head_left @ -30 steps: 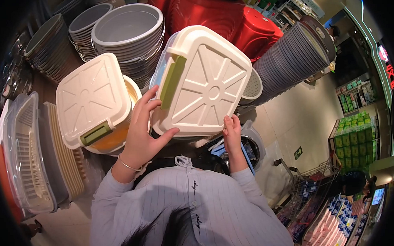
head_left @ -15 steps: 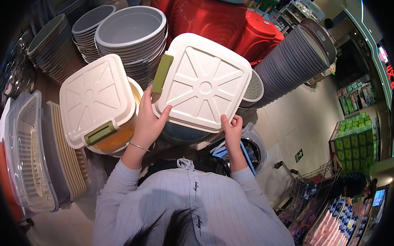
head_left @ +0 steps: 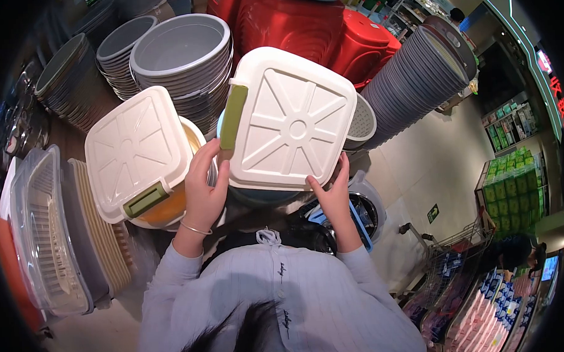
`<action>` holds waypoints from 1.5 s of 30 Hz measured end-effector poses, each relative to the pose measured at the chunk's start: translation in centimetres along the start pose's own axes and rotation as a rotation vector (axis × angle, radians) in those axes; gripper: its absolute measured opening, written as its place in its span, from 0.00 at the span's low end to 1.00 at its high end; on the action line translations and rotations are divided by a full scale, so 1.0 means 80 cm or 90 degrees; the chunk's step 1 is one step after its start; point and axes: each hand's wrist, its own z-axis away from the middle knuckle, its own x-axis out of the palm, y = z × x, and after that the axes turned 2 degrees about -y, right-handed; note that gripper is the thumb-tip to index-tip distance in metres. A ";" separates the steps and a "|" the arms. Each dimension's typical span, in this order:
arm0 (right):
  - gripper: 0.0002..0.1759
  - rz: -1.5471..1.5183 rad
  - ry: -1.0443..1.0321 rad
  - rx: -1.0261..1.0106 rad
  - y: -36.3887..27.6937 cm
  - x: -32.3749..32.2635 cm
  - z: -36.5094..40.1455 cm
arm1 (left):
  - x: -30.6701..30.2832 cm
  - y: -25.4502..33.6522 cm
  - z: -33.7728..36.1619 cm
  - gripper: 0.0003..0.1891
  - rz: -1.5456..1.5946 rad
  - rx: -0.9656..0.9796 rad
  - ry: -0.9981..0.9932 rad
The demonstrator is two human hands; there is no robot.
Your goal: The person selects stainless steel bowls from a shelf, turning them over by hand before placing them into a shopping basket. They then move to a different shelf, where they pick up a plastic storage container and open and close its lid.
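Observation:
A white square lid (head_left: 297, 129) with raised ribs and a green latch (head_left: 234, 117) sits on a bluish container (head_left: 264, 196) that is mostly hidden below it. My left hand (head_left: 205, 186) is at the lid's left corner, just under the latch, with thumb and fingers apart. Around the lid's front right corner is my right hand (head_left: 334, 201), its thumb against the front edge and its fingers along the right side. To the left, a second white lid (head_left: 137, 150) with a green latch covers a yellow-orange container (head_left: 165, 212).
Stacked grey buckets (head_left: 181, 52) stand behind, beside red plastic stools (head_left: 289, 27). Another grey stack (head_left: 412, 84) leans at the right. Clear plastic baskets (head_left: 45, 234) are at the left. A shopping cart (head_left: 455, 257) and a bent-over person (head_left: 514, 252) are at the lower right.
My left thumb has come off the top of the lid, and the hand is slightly lower. My right hand has spread around the corner. The lid has turned slightly.

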 end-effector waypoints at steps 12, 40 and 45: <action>0.43 0.538 -0.079 -0.172 0.099 -0.022 0.066 | 0.006 0.124 -0.012 0.18 0.327 0.466 -0.538; 0.22 -0.305 0.173 0.150 0.072 -0.101 0.050 | 0.041 -0.071 -0.003 0.19 -0.058 -0.137 -0.142; 0.25 -0.187 0.184 0.155 0.104 -0.116 0.049 | 0.041 -0.068 0.002 0.17 0.019 -0.163 -0.136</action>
